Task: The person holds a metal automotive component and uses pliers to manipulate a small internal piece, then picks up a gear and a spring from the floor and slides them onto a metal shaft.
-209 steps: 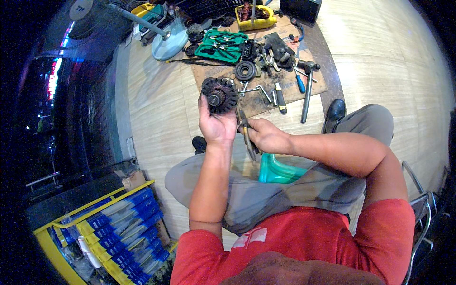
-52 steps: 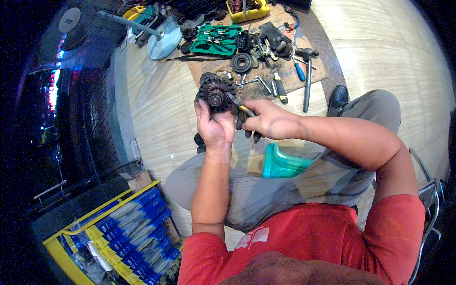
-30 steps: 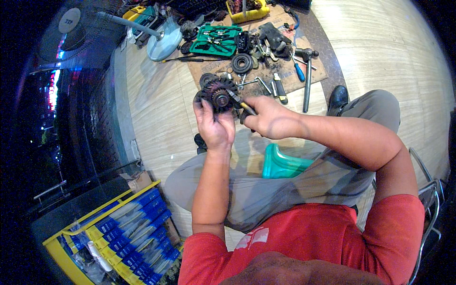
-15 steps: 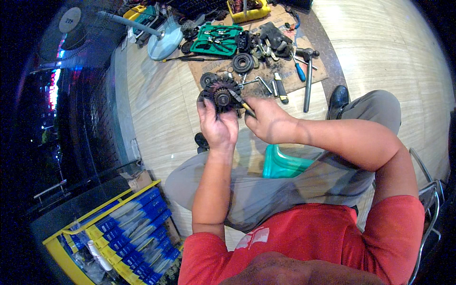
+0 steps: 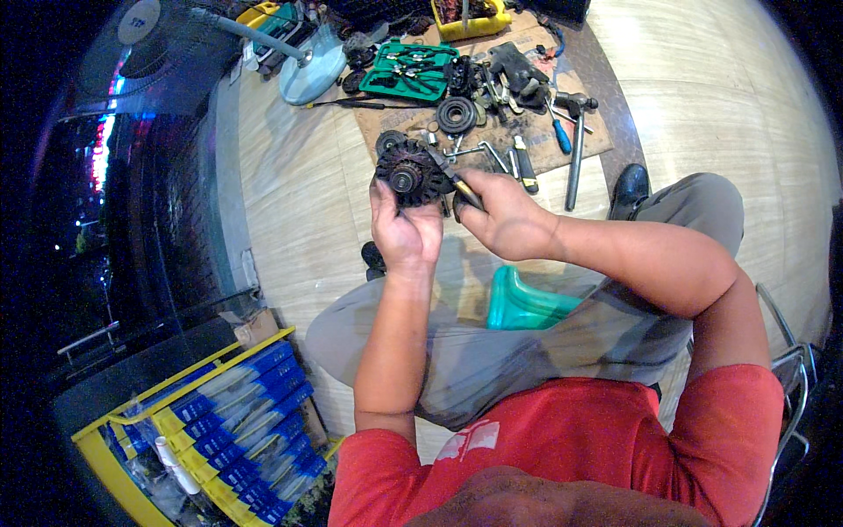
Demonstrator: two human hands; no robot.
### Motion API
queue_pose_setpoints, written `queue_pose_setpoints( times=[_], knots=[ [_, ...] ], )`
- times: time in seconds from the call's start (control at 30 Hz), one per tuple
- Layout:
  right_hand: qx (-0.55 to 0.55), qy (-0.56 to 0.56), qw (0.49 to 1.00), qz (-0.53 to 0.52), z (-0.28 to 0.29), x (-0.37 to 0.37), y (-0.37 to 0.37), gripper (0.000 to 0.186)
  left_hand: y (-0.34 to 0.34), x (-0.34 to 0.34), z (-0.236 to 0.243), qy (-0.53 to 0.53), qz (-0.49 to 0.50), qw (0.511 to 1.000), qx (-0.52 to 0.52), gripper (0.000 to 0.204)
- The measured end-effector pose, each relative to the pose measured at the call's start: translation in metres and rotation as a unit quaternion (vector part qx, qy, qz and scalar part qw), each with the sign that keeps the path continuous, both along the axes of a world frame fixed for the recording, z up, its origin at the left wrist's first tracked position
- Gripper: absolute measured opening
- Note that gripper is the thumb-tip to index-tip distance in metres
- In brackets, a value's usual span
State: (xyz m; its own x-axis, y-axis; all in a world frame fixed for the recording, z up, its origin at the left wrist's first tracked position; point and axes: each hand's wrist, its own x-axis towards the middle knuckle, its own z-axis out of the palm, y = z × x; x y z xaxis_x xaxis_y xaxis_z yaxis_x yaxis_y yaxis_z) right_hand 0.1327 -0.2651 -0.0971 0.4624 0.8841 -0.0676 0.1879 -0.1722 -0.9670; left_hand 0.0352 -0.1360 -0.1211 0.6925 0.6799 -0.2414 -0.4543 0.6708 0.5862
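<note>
My left hand (image 5: 406, 230) is closed on a dark, grimy toothed metal rotor (image 5: 407, 178) with a round hub, cupping it from below. My right hand (image 5: 499, 215) is closed around a yellow-and-black handled tool (image 5: 465, 191), whose metal end reaches the rotor's right side; the exact kind of tool is hard to make out. Just beyond them on a stained cardboard sheet (image 5: 584, 154) lie a round ring part (image 5: 457, 114), a hex key (image 5: 490, 149), a cutter (image 5: 527, 171), a blue-handled screwdriver (image 5: 562, 136) and a long hammer (image 5: 575, 167).
A green tool case (image 5: 391, 83), yellow container (image 5: 474, 26) and dark parts sit at the back. A fan with round base (image 5: 312, 75) stands back left. A yellow rack of blue packs (image 5: 237, 422) is lower left, a green stool (image 5: 518, 303) below my hands, a metal chair (image 5: 786, 351) right.
Seven seconds ago the tool hung below the rotor. It has since moved up to the rotor's right side and stayed there, with slight shifts of both hands and the rotor recently.
</note>
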Motion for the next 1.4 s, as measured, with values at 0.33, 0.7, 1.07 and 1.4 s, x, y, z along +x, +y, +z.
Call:
queue_pose_setpoints(
  times=[0.33,0.7,1.07,1.4],
  knots=[
    [-0.047,0.150,0.986,0.059,0.004,0.004,-0.008,0.026,0.000,0.000,-0.001,0.005,0.017,1.000,0.004,0.029],
    [-0.019,0.314,0.945,0.092,0.006,0.007,-0.007,0.024,-0.007,0.002,0.004,0.027,0.003,0.997,0.077,0.027],
    [-0.026,0.286,0.955,0.079,0.001,0.005,-0.007,0.026,-0.011,0.003,0.007,0.013,0.018,0.993,0.118,0.026],
    [-0.042,0.244,0.967,0.056,0.007,0.002,-0.005,0.024,-0.011,0.003,0.003,0.005,0.021,0.991,0.135,0.025]
  ],
)
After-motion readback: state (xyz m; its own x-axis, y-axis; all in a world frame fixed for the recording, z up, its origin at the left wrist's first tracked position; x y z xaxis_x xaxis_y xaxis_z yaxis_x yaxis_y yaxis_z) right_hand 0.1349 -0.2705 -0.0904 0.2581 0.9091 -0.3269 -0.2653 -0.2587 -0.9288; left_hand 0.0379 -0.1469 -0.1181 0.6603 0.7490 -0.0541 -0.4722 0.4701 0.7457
